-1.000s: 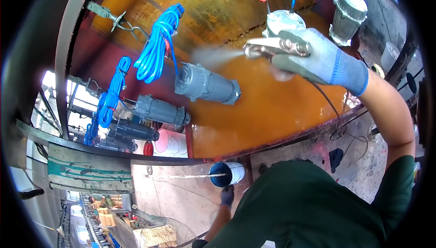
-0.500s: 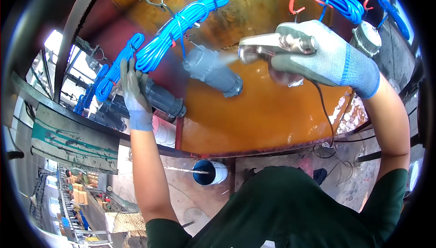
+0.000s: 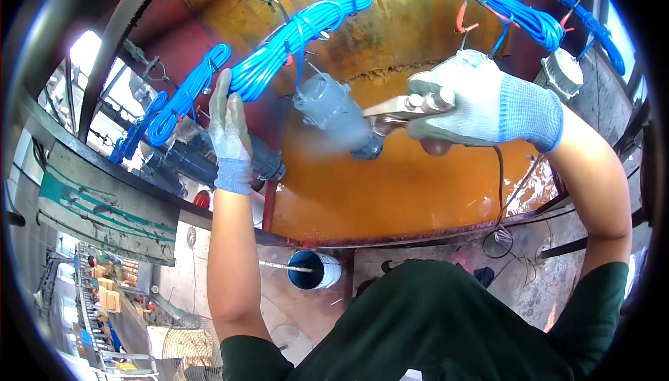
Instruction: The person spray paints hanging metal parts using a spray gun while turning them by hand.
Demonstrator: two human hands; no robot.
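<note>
A wide basin of murky orange liquid fills most of my view. Over it a dark grey, ribbed metal cylinder hangs tilted from a wire, just left of the nozzle, with mist across its lower half. I judge it heavy, stiff and slippery with wet coating, so better held by its hanging wire than its body. Above it, the glossy blue plastic cable coil looks light and springy, easiest to take round its bundled middle. My gloved left hand is raised beside that coil, fingers straight with a gap between them, pinching nothing I can see; whether they touch it I cannot tell. In my gloved right hand, fingers wrap tightly round a polished silver metal spray gun, probably solid and fairly weighty, best held at its handle. I count one basin, at least five cylinders, at least five coils, one spray gun
</note>
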